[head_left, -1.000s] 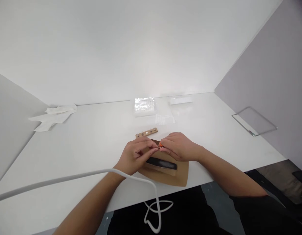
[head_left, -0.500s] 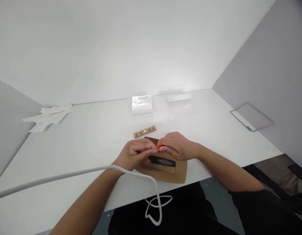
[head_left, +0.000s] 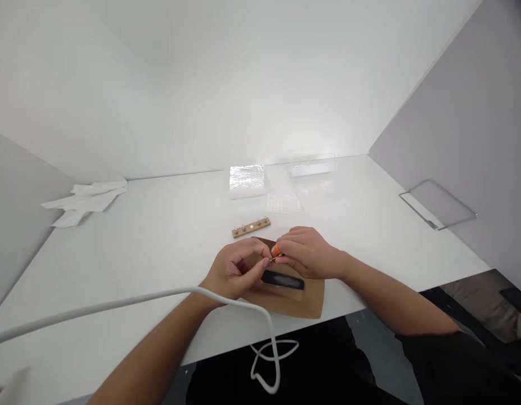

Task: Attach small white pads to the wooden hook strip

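My right hand [head_left: 309,253] is closed around a small orange-handled tool [head_left: 276,250], whose kind I cannot make out. My left hand [head_left: 235,270] pinches a tiny metal piece [head_left: 272,260] between thumb and forefinger, against the tool's tip. Both hands meet above a brown mat [head_left: 305,306]. A dark, narrow block with a pale lower side [head_left: 286,280] rests on that mat, its left end partly hidden by my left hand. Just beyond the hands lies a wooden strip [head_left: 251,227] with several metal studs and a white dot.
A white cable [head_left: 159,293] crosses over my left forearm and loops below the table edge. Farther back are a clear plastic-wrapped packet [head_left: 247,181], a dotted clear sheet [head_left: 277,203] and a clear box [head_left: 312,169]. White tissues [head_left: 87,199] lie left, a wire frame [head_left: 438,208] right.
My left fingers have shifted slightly, opening a wider gap between curled fingers and thumb. The orange tool has turned a little in my right hand. A blurred shape has appeared at lower left.
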### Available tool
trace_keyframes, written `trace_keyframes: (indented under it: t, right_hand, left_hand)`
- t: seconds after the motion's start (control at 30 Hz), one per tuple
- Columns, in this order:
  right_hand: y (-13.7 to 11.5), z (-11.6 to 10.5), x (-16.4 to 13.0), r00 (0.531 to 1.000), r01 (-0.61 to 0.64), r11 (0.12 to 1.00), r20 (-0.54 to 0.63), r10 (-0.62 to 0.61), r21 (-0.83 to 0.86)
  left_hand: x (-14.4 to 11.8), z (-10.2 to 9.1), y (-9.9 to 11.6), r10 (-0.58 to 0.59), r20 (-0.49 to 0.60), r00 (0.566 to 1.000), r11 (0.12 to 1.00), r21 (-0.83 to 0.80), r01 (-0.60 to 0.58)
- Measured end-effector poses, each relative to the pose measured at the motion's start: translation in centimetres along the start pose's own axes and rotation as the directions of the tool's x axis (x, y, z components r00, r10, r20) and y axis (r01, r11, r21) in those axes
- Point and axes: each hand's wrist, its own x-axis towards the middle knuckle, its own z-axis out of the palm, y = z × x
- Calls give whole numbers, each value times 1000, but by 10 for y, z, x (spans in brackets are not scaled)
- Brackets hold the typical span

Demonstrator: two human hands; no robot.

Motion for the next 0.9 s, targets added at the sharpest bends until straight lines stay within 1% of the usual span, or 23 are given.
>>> trace_keyframes:
  t: [0.17,0.27,0.37,0.47,0.57,0.73,0.9]
  right_hand:
    - [-3,0,1,998,44,996,-35,-47,-73]
    - [-3,0,0,992,97,984,-65,-107,-149]
    - [-2,-1,-1,987,131,965,-61,-149,-229]
    - [0,-2,-1,987,140,951,-40,-157,-277]
    - [2,-1,-2,988,131,953,-50,-150,-274]
    - [4,0,-2,991,93,962,-72,-115,-255]
    - [7,0,-3,987,87,971,-116,-115,-221]
  left_hand:
    - [0,2,1,-17,-14,1000,1000,-18,16]
    - [1,4,1,-48,-36,998,998,-38,47]
    - [2,6,0,-89,-63,994,995,-56,85]
    - [2,9,0,-123,-101,987,991,-70,117]
    - [2,11,1,-156,-114,981,981,-132,141]
    - [-1,10,1,-178,-75,981,964,-211,159]
    - [-1,4,1,-154,-38,987,961,-239,141]
